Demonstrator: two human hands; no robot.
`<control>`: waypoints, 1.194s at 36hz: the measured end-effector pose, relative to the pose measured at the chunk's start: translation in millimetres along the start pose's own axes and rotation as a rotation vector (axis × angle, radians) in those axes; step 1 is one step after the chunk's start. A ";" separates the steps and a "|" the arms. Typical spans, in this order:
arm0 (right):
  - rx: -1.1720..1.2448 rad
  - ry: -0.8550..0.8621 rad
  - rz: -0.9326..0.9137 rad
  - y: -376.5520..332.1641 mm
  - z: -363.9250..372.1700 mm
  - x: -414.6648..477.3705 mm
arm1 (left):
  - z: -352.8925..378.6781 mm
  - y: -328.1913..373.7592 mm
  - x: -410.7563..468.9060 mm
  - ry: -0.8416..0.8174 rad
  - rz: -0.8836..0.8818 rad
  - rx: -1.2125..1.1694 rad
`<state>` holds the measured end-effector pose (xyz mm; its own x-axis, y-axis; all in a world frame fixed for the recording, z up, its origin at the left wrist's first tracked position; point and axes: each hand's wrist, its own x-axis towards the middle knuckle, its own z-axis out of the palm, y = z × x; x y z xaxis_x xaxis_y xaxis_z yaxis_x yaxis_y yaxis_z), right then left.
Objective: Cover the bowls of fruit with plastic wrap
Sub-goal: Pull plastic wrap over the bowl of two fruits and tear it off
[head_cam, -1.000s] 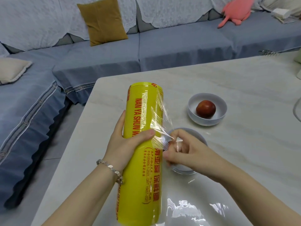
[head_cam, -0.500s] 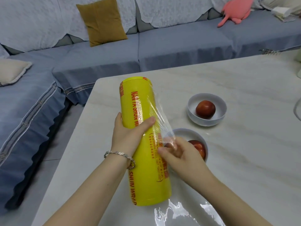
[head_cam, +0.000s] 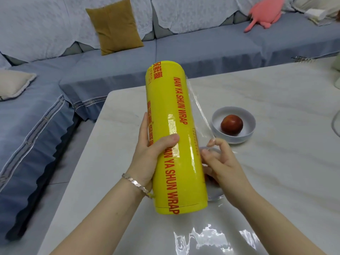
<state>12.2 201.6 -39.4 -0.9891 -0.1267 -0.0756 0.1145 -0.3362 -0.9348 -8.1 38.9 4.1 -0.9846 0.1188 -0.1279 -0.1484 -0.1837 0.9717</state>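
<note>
Head view: the roll of plastic wrap [head_cam: 176, 140] is held tilted above the table [head_cam: 276, 181] by the left grip [head_cam: 147, 155], which is wrapped round its middle with the thumb laid across the front. A strip of loose film [head_cam: 200, 111] runs from the roll's right side down to the right grip [head_cam: 222, 162], where it appears pinched by curled fingertips. The far bowl [head_cam: 246, 115], holding one red fruit [head_cam: 231, 124], stands uncovered just beyond the right grip. A nearer bowl [head_cam: 216, 197] is largely hidden behind roll and right grip; whether it is covered cannot be told. The task is judged barely begun: no bowl is seen covered, and pulling, tearing and laying are left.
</note>
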 end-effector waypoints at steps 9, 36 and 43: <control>0.335 -0.128 0.221 2.9 -3.7 -5.2 | -9.2 -8.0 2.7 -0.013 -0.028 0.016; -0.626 0.186 -0.234 8.8 -14.9 -21.2 | -8.5 -8.8 -9.5 0.184 0.064 0.409; -0.490 0.151 -0.067 7.1 -27.1 -39.0 | 9.4 4.1 -20.6 0.177 0.129 1.007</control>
<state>49.0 229.4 -52.4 -0.9993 0.0286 -0.0249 0.0288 0.1426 -0.9894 12.5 44.8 12.6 -0.9991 -0.0043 0.0413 0.0252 0.7280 0.6851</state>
